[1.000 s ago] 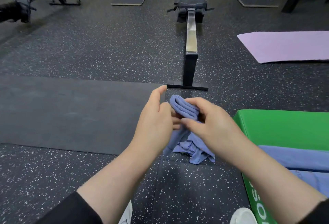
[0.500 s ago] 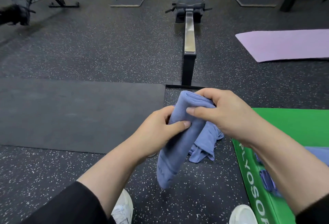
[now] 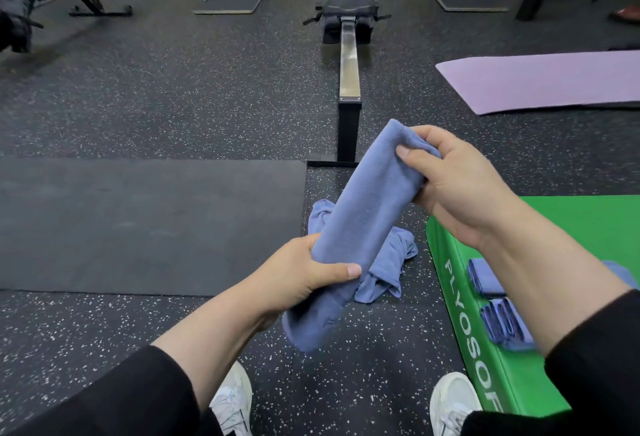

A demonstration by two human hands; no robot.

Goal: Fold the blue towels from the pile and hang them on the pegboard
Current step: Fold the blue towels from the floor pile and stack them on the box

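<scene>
Your white shoes (image 3: pixel 232 397) stand on the speckled floor (image 3: pixel 104 324). Your left hand (image 3: pixel 304 273) grips the lower part of the folded blue towel (image 3: pixel 363 221), thumb across its front. Up the slanted cloth, your right hand (image 3: pixel 460 182) pinches the top end. Behind it, the crumpled pile (image 3: pixel 391 262) lies on the floor beside the green pad (image 3: pixel 571 224), which carries folded towels (image 3: pixel 498 318). Farther off, a rowing machine (image 3: pixel 348 65) and purple mat (image 3: pixel 543 82).

Towel (image 3: pixel 367 214) now stretched between hands
</scene>
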